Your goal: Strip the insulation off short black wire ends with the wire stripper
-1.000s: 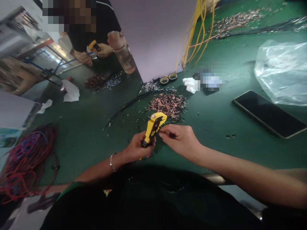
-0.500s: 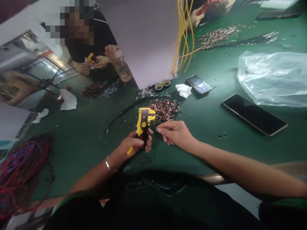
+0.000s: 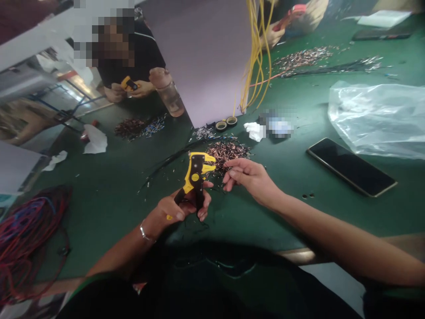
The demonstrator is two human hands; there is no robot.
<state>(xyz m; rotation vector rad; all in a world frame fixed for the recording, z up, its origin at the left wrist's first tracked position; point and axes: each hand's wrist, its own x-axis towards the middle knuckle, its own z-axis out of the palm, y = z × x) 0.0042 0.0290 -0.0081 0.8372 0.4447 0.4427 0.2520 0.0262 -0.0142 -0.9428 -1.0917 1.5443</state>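
My left hand (image 3: pixel 186 206) is wrapped round a yellow and black wire stripper (image 3: pixel 195 170), whose handles are spread and whose jaws point right, parted. Close to those jaws, my right hand (image 3: pixel 247 175) has thumb and fingers pinched together. Whatever lies between its fingertips is too small to make out. Just behind both hands is a heap of short copper-ended wire pieces (image 3: pixel 227 151). A bundle of thin black wires (image 3: pixel 169 157) runs leftward from beside the heap.
Two tape rolls (image 3: pixel 226 124), crumpled tissue (image 3: pixel 254 131) and a smartphone (image 3: pixel 352 166) lie on the green table. Clear plastic (image 3: pixel 378 119) is at right, coiled red and blue wires (image 3: pixel 33 235) at left. A panel (image 3: pixel 202 57) stands behind; two co-workers' hands hold tools beyond it.
The stripper's handles have spread and its jaws have parted in my left hand. My right hand has moved a little up and right, its fingers still pinched.
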